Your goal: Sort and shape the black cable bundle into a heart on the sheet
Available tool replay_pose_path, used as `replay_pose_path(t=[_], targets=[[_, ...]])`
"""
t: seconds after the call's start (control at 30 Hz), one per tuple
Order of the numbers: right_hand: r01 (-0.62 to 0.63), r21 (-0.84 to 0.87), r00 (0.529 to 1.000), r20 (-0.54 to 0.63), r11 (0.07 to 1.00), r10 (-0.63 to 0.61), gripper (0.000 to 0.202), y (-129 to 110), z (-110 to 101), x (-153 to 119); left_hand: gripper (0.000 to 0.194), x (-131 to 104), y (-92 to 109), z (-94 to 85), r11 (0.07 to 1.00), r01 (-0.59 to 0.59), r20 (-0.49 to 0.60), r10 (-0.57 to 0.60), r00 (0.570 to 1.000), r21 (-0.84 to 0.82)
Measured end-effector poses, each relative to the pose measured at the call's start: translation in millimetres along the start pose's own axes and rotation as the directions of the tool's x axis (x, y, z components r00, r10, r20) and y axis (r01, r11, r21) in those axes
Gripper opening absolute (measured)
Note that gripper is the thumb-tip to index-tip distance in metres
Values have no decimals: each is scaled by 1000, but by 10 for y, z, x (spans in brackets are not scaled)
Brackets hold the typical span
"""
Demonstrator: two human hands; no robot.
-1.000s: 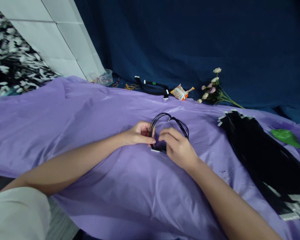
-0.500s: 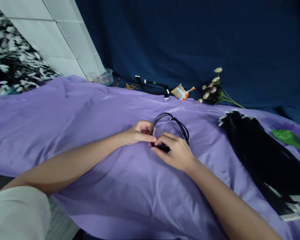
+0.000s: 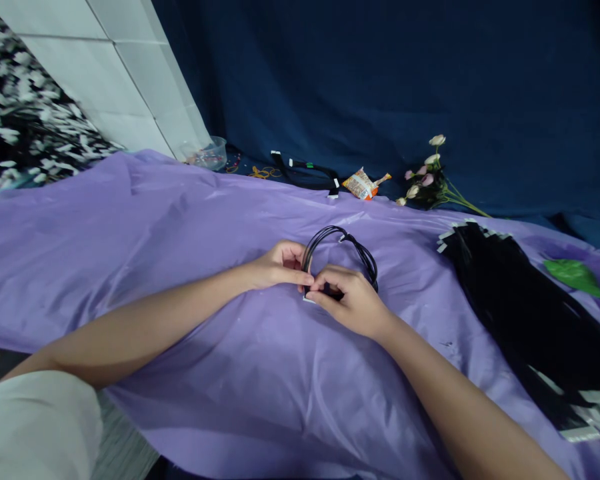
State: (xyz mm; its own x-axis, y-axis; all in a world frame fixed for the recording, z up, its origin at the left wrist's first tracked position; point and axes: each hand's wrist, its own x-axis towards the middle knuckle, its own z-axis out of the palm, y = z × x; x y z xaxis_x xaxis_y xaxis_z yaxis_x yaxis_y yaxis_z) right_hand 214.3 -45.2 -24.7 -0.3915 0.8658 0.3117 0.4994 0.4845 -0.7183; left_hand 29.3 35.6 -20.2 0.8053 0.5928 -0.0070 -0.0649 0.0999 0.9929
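A coiled black cable (image 3: 364, 252) stands as a loop over the purple cloth (image 3: 220, 220), with a small white-tipped part near its top. My left hand (image 3: 281, 265) is closed on the left side of the loop, thumb toward the front. From the right, my right hand (image 3: 351, 299) pinches the lower part of the coil, its fingertips touching those of my left hand. A small white connector end pokes out below the fingertips. The right hand's fingers partly hide the bottom of the coil.
A thick bundle of black cables (image 3: 525, 320) with white ends lies on the right, beside a green leaf (image 3: 574, 276). Along the back are artificial flowers (image 3: 425, 179), an orange packet (image 3: 363, 184), loose black cables (image 3: 305, 176) and a clear plastic bowl (image 3: 214, 153).
My right hand has shifted slightly to the right, and the white connector end now shows below the fingertips. My left hand and the loop have hardly moved.
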Motion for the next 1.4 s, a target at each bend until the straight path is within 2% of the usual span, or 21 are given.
replay_pose_path(t=[0.47, 0.73, 0.87, 0.97, 1.07, 1.13, 1.2, 1.27, 1.33, 1.4], targets=[[-35, -175, 999, 9, 984, 37, 6, -101, 0, -6, 26, -6, 38, -9, 1000, 5, 74, -7, 997, 29], [-141, -143, 980, -164, 980, 117, 9, -115, 34, 6, 28, -4, 9, -19, 999, -1, 74, -2, 997, 35], [-187, -42, 924, -347, 981, 161, 7, -44, 48, 11, 27, -5, 0, -39, 998, -4, 111, -3, 994, 55], [-230, 13, 851, -483, 973, 208, 4, 39, 35, 17, 27, -9, -1, -44, 998, -12, 124, 5, 992, 59], [-235, 36, 732, -650, 971, 202, 37, 114, 4, 23, 28, -12, 9, -34, 998, -5, 126, -3, 992, 65], [-228, -87, 685, -722, 970, 96, 57, 143, -28, 26, 28, -12, 19, -24, 998, 3, 123, -11, 992, 65], [-222, -294, 703, -709, 930, -57, 64, 150, -65, 27, 29, -10, 26, -15, 998, 12, 114, -20, 993, 67], [-155, -466, 763, -616, 871, -194, 61, 136, -96, 27, 30, -8, 29, -11, 998, 18, 91, -23, 996, 63], [3, -530, 828, -474, 848, -300, 55, 107, -109, 26, 31, -6, 27, -14, 999, 15, 68, -18, 997, 50], [167, -472, 867, -347, 866, -356, 49, 69, -102, 18, 31, -3, 22, -21, 999, 2, 55, -4, 998, 41]])
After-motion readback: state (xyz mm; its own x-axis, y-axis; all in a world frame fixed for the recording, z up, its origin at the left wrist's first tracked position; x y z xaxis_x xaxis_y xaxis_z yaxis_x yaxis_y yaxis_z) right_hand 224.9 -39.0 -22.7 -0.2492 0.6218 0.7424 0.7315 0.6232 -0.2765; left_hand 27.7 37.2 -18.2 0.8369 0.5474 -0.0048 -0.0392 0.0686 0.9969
